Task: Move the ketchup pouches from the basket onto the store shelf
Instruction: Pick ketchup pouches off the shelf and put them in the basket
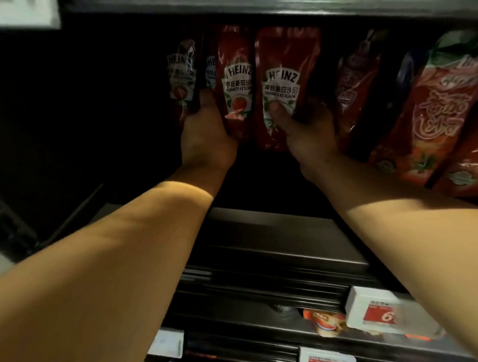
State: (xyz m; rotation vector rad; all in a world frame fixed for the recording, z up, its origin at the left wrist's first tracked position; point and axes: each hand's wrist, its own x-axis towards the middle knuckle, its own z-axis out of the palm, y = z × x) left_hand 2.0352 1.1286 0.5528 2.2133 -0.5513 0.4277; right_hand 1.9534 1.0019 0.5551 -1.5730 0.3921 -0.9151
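Store shelf [275, 233]: dark, bare board ahead of pouches, left recess unreadable. Ketchup pouches [283, 79] upright at rear. Left hand [203, 133] grips left pouches; right hand [304, 129] pinches centre pouch, fingers hidden. Basket unseen.

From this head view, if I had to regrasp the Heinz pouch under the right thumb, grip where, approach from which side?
Probably its lower body, from the open shelf front. The Heinz pouch stands upright with another Heinz pouch close on its left, so its sides look crowded. The right hand already holds it low, thumb on the front face; its fingers are out of sight.
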